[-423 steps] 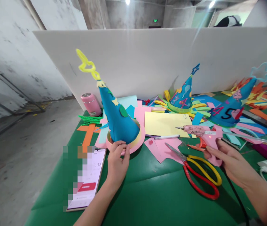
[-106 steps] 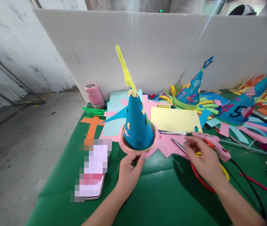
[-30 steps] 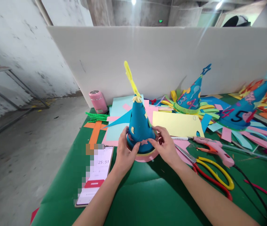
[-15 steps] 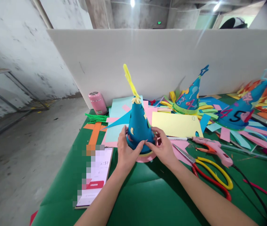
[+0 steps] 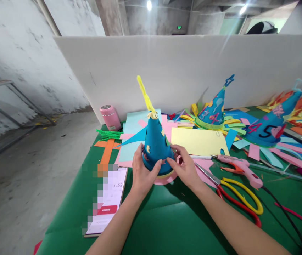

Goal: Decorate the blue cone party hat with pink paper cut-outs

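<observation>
Far left of the green bench (image 5: pixel 151 226): phone (image 5: pixel 108 203) lying flat, partly pixelated. Behind it, orange strip (image 5: pixel 107 150), green fuzzy sticks (image 5: pixel 108 134), then pink flask (image 5: pixel 110 118) against the white board (image 5: pixel 119 71). Pale blue sheet (image 5: pixel 133 122) to the right of the flask.

Left hand (image 5: pixel 143 173) next: grip closed around the lower left side of the blue cone hat (image 5: pixel 155 140), thumb across the front. Hat is upright near the middle of the bench, pink brim (image 5: pixel 166 179) below. Pink piece (image 5: pixel 163 162) shows between the two thumb tips, mostly covered, shape unclear; it looks like it is being pressed on. Right hand (image 5: pixel 186 168): grip closed on the lower right side, thumb on the front.

Progress, judging by the hat: yellow fuzzy topper (image 5: pixel 143 92), tip trim (image 5: pixel 153 115), moon (image 5: pixel 148 148), cream star (image 5: pixel 163 132) and brim already on. Pink piece seems nearly done. Upper front is bare blue; back hidden, can't tell whether more is left to add.

Right of the hands: yellow sheet (image 5: pixel 199 141), pen (image 5: pixel 201 157), scissors (image 5: pixel 218 182), glue gun (image 5: pixel 237 163) lying unheld. Further right, two other hats, the smaller hat (image 5: pixel 215 110) and the numbered hat (image 5: pixel 273 122), both more densely decorated, with paper strips around their bases.
</observation>
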`<state>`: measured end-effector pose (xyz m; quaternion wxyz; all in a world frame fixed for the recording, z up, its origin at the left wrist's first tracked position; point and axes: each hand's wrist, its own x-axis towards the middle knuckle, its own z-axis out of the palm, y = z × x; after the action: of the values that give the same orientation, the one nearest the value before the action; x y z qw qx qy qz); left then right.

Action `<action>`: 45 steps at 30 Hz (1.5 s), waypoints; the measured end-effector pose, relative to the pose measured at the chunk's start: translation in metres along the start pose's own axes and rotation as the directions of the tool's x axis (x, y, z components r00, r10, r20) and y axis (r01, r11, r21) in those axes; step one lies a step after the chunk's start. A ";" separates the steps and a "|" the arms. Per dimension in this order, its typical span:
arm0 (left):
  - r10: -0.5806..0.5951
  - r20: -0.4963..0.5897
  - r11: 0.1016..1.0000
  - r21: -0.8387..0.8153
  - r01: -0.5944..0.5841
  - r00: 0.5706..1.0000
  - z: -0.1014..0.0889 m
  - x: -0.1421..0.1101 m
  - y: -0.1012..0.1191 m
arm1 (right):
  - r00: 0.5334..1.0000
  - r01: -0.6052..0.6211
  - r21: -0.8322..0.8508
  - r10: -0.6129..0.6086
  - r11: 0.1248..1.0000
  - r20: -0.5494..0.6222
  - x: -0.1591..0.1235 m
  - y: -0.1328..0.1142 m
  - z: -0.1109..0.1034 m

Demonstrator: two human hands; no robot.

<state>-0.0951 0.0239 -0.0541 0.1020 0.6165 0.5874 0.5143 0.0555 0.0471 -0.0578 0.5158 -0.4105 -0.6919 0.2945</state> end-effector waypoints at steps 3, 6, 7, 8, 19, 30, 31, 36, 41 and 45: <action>0.014 0.021 1.000 -0.018 -0.014 1.000 -0.002 -0.002 0.000 | 0.999 0.004 -0.045 -0.005 0.999 -0.037 0.000 -0.003 0.000; 0.013 0.044 0.999 -0.038 -0.012 0.999 -0.003 -0.004 0.000 | 0.999 0.018 -0.069 -0.021 0.997 -0.048 0.000 -0.004 0.000; 0.013 0.046 0.999 -0.033 -0.011 0.999 -0.003 -0.005 -0.001 | 0.998 0.032 -0.069 -0.035 0.997 -0.043 0.000 -0.003 0.000; 0.011 0.044 1.000 -0.020 -0.010 0.999 -0.003 -0.005 -0.001 | 0.998 0.049 -0.069 -0.052 0.996 -0.043 -0.001 -0.003 0.000; 0.051 0.075 0.992 0.114 -0.059 0.996 -0.014 -0.012 0.009 | 0.976 0.008 -0.080 -0.025 0.997 -0.215 -0.011 -0.017 -0.034; 0.163 0.041 0.974 0.155 -0.168 0.986 -0.014 -0.069 0.030 | 0.864 -0.085 -0.106 0.020 0.991 -0.504 -0.068 0.009 -0.129; 0.173 0.059 0.971 0.159 -0.181 0.983 -0.011 -0.073 0.030 | 0.854 -0.117 -0.141 0.027 0.983 -0.519 -0.073 0.012 -0.137; 0.195 0.104 0.958 0.192 -0.212 0.975 -0.006 -0.083 0.025 | 0.829 -0.255 -0.274 0.063 0.928 -0.556 -0.091 0.022 -0.172; 0.185 0.130 0.947 0.242 -0.212 0.974 -0.004 -0.085 0.020 | 0.839 -0.259 -0.300 0.060 0.918 -0.541 -0.082 0.024 -0.194; 0.221 0.184 0.933 0.247 -0.263 0.958 -0.004 -0.086 0.021 | 0.866 -0.221 -0.318 0.035 0.922 -0.499 -0.069 0.019 -0.192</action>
<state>-0.0664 -0.0555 -0.0817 -0.0020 0.7301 0.5615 0.3896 0.2532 -0.0063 -0.0497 0.5659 -0.6052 -0.5538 0.0830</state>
